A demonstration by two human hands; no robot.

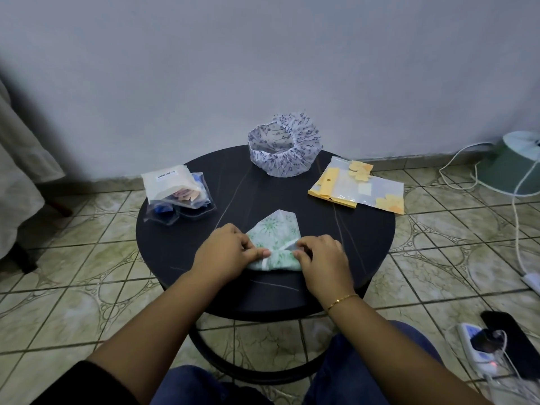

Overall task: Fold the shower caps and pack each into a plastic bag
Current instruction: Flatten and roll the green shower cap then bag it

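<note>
A green-patterned shower cap (277, 232) lies partly folded near the front of the round black table (350, 244). My left hand (225, 249) pinches its near left edge, and my right hand (321, 258) pinches the near right edge, fingertips almost meeting over the cap. A blue-patterned shower cap (285, 144) stands puffed open at the table's far side. Yellow-and-clear plastic bags (359, 185) lie flat at the right rim. At the left sits a pile of packed bags (178, 194).
The table stands on a tiled floor against a pale wall. A power strip (479, 346) with plugs and a dark phone (508, 337) lie on the floor at the lower right. White cables and a green fan base (514, 168) are at the right.
</note>
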